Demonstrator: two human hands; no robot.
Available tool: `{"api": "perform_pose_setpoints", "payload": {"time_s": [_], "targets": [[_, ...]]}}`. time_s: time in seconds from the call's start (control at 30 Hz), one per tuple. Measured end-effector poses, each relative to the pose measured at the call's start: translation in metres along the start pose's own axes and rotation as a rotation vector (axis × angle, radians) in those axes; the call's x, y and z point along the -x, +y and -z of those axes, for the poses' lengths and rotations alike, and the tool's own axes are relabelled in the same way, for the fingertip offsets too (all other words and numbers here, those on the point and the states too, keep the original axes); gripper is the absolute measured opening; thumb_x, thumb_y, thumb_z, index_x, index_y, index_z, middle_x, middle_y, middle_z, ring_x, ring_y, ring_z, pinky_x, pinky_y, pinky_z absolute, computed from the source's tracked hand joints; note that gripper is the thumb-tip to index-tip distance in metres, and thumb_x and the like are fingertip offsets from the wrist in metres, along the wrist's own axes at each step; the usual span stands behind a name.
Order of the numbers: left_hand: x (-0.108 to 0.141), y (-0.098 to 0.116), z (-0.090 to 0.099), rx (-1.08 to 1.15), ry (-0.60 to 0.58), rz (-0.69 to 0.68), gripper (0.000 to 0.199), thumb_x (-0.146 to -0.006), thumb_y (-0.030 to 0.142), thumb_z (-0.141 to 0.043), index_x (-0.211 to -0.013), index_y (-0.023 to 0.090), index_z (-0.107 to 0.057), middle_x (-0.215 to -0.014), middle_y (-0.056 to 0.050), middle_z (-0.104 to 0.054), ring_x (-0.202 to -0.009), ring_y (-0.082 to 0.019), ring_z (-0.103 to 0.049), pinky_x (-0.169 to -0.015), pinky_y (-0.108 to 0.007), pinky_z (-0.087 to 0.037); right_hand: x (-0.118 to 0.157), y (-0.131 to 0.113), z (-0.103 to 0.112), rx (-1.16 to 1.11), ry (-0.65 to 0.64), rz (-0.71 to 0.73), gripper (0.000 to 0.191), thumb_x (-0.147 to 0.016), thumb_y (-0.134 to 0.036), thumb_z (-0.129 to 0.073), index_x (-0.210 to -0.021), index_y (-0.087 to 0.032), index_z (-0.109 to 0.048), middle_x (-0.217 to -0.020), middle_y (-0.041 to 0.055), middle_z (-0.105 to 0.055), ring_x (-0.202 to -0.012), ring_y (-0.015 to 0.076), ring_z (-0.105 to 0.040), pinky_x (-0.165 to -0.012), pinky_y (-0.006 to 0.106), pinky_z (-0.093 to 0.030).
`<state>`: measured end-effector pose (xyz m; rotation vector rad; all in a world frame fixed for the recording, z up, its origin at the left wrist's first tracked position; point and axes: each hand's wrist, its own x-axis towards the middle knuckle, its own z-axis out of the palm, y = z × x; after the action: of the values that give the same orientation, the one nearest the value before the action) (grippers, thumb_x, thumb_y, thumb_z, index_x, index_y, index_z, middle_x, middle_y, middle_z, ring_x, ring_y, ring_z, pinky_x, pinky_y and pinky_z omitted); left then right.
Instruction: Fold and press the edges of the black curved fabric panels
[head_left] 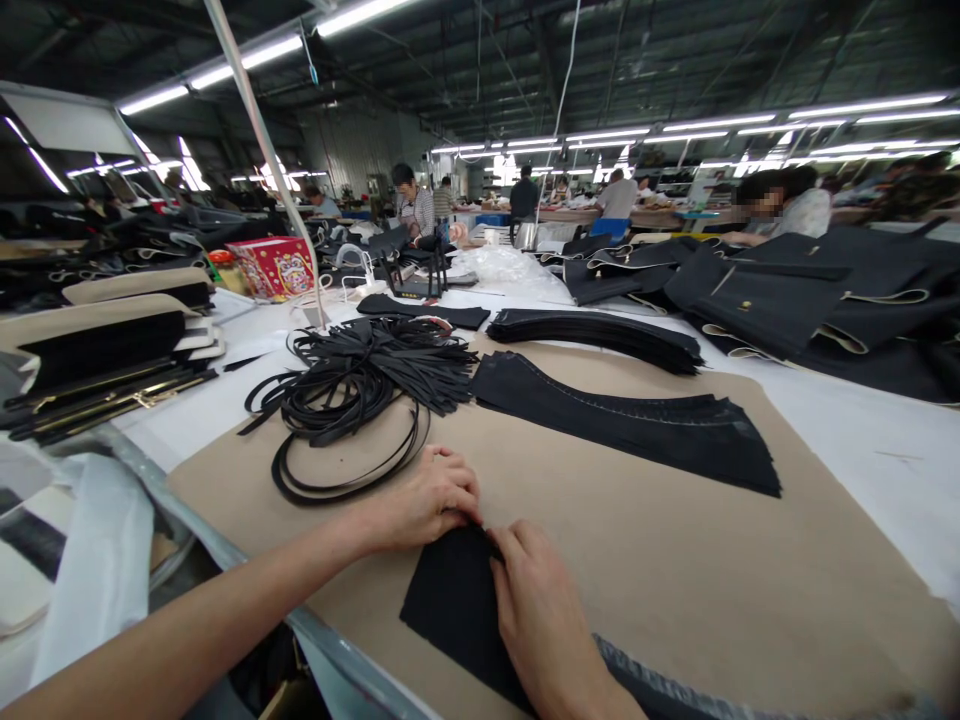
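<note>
A curved black fabric panel (456, 590) lies on the tan sheet (675, 540) at the table's near edge. My left hand (439, 497) is closed at the panel's far edge, its fingertips pinching the material. Just right of it, my right hand (536, 600) grips the same edge with thumb and fingers and covers the panel's middle. A greyish border shows along the panel's right-hand part, below my right wrist. Beyond my left hand sits a heap of coiled black strips (360, 380). A stack of similar curved black panels (622, 415) rests farther right.
Another stack of curved black pieces (600, 335) lies farther back. Black bag parts (810, 290) are piled at the right. Tan and black pieces with gold trim (112, 350) are stacked at the left. A white pole (266, 150) rises beside a red box (274, 268). Several people work in the background.
</note>
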<state>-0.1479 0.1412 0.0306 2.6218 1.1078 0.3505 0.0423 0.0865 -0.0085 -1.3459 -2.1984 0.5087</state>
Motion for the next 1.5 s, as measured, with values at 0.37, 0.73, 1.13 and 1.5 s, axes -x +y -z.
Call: {"api": "perform_pose_setpoints", "payload": {"time_s": [0.37, 0.73, 1.13, 1.5], "targets": [[0.015, -0.010, 0.004, -0.205, 0.002, -0.168, 0.038, -0.087, 0.008, -0.050, -0.106, 0.036, -0.065, -0.113, -0.001, -0.065, -0.113, -0.019, -0.050, -0.108, -0.046, -0.014, 0.009, 0.002, -0.012, 0.306, 0.022, 0.178, 0.049, -0.072, 0.008, -0.042, -0.111, -0.013, -0.061, -0.093, 0.0092, -0.058, -0.084, 0.0222, -0.052, -0.079, 0.033, -0.046], [0.026, -0.022, 0.001, -0.143, -0.010, -0.096, 0.053, -0.084, 0.002, -0.044, -0.115, 0.042, -0.062, -0.117, -0.001, -0.064, -0.116, -0.020, -0.049, -0.109, -0.050, -0.013, 0.009, 0.003, -0.015, 0.415, 0.097, 0.238, 0.045, -0.071, 0.004, -0.050, -0.110, -0.014, -0.061, -0.092, 0.0075, -0.059, -0.082, 0.0225, -0.052, -0.074, 0.034, -0.042], [0.034, -0.027, 0.003, -0.261, 0.210, -0.027, 0.037, -0.088, 0.003, -0.038, -0.095, 0.025, -0.067, -0.118, -0.005, -0.062, -0.115, -0.021, -0.048, -0.103, -0.046, -0.021, 0.007, -0.003, -0.014, 0.512, 0.106, 0.273, 0.048, -0.069, 0.004, -0.048, -0.113, -0.011, -0.060, -0.093, 0.0085, -0.059, -0.082, 0.0243, -0.049, -0.073, 0.038, -0.037], [0.019, 0.041, -0.037, 0.064, 0.179, 0.126, 0.034, -0.084, 0.004, -0.044, -0.111, 0.018, -0.059, -0.102, -0.005, -0.065, -0.098, -0.018, -0.055, -0.092, -0.034, -0.039, 0.004, -0.004, 0.030, 0.211, -0.159, 0.014, 0.028, -0.091, -0.007, -0.038, -0.108, -0.018, -0.058, -0.100, 0.0068, -0.061, -0.094, 0.0237, -0.053, -0.084, 0.038, -0.037]]}}
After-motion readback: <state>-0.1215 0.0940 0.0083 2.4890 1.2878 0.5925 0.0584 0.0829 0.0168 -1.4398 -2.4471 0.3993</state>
